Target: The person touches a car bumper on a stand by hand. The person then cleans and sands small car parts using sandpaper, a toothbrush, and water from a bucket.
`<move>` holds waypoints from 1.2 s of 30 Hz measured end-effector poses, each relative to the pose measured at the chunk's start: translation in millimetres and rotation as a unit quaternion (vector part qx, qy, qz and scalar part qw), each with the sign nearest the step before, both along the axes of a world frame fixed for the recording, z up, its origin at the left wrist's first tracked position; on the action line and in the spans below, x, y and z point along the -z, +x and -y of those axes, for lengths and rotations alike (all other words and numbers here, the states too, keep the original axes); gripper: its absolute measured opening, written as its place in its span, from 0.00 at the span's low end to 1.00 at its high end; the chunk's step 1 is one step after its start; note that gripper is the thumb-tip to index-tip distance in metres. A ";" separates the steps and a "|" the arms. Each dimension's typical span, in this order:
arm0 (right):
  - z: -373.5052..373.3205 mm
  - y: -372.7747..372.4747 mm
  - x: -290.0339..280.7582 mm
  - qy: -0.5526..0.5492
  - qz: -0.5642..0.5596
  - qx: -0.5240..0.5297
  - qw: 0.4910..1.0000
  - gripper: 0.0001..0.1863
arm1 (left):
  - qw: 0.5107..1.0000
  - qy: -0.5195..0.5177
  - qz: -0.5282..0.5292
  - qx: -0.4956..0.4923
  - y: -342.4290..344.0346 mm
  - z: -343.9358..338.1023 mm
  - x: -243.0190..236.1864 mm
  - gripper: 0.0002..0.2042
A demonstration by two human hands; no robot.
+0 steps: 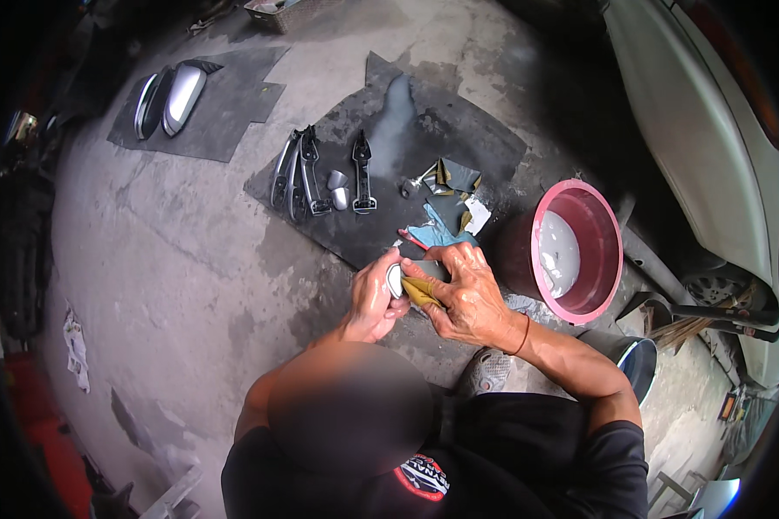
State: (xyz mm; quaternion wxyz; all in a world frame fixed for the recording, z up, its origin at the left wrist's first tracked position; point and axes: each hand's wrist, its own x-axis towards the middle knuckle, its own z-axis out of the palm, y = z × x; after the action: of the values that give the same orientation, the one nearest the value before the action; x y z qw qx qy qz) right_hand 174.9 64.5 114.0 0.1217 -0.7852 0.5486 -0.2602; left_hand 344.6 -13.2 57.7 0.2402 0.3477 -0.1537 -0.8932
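Wet fingers of my left hand (373, 298) grip a small rounded part (395, 280), pale with a dark edge. My right hand (476, 290) pinches a folded piece of sandpaper (421, 291), tan on its back and grey on its other side, against that part. Fingers hide much of both. Just beyond my hands, a light blue cloth (434, 228) lies on the black mat (333, 112). Several silver-and-black car door handles (363, 176) and small silver caps (338, 192) rest farther left, with more sandpaper (460, 176) to the right.
A pink bucket (612, 278) of cloudy liquid stands at my right, with a dark bucket (640, 368) nearer me. A pale car body (679, 112) borders the right side. Silver curved covers (184, 99) lie on another mat (234, 121) at far left.
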 end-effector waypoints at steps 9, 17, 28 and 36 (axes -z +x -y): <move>-2.9 2.7 -1.9 -0.007 -0.002 -0.031 0.999 0.35 | 0.987 -0.056 0.116 -0.097 -14.0 -13.0 -1.4 0.13; 3.5 -5.2 7.5 -0.029 -0.018 -0.003 0.999 0.34 | 0.989 -0.089 0.104 -0.055 -4.0 -11.1 -5.2 0.17; 8.7 -34.4 2.3 0.266 0.356 0.048 0.894 0.16 | 0.968 -0.228 0.098 0.029 2.8 -5.9 -0.7 0.21; 10.9 -27.2 3.3 0.246 0.385 0.024 0.889 0.10 | 0.949 -0.284 0.128 0.045 2.3 -8.5 1.7 0.23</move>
State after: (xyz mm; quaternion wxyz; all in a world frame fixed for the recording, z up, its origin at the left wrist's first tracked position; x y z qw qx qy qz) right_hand 147.7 53.6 110.6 0.5064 -0.5546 0.5241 -0.4016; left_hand 346.9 -4.7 56.0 0.2670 0.3692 -0.4457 -0.7705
